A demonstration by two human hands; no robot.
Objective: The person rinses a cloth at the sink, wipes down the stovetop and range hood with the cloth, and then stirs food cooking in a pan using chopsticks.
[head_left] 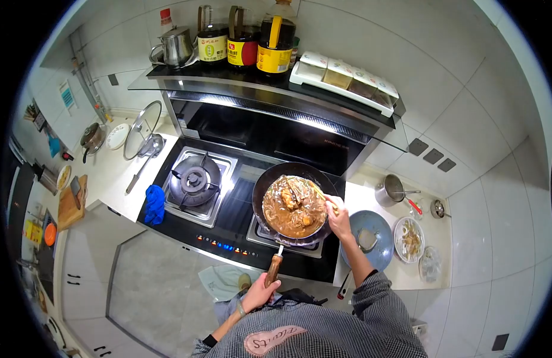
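A dark frying pan (pixel 259 185) sits on the right burner, holding brown, saucy food (pixel 282 206) with chunks of meat in it. My left hand (pixel 261 295) is wrapped round the pan's wooden handle (pixel 274 269) near its end. At the pan's right rim, my right hand (pixel 339 217) is closed on thin, pale wooden chopsticks (pixel 318 192). Their tips reach into the sauce and do not show clearly.
The left burner (pixel 194 180) is bare, with a blue cloth (pixel 155 204) beside it. A blue-grey wok (pixel 380 230), a plate of food scraps (pixel 409 240) and a small pot (pixel 390 190) stand on the right. Sauce bottles (pixel 276 39) line the hood shelf.
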